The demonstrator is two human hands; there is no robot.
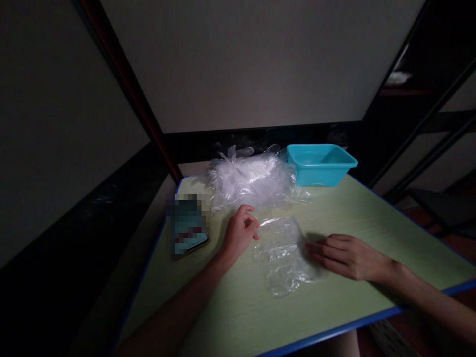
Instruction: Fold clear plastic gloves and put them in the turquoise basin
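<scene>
A clear disposable plastic glove [284, 248] lies spread and creased on the table, its rounded finger ends toward the near side. Beside its upper left edge is my left hand [241, 229], with loosely bent fingers held apart and nothing visible between them. My right hand [340, 255] reaches in from the right, palm down. Its fingers are stretched out, and the tips are over or against the glove's right edge; contact is hard to make out. Behind both hands sits a heap of similar thin clear gloves [256, 181].
A turquoise plastic basin [320, 173] stands at the back right, next to the heap. On the left lies a phone [189, 228], its screen blurred out. The pale green table [230, 317] has a blue edge and meets a wall panel [245, 64] behind.
</scene>
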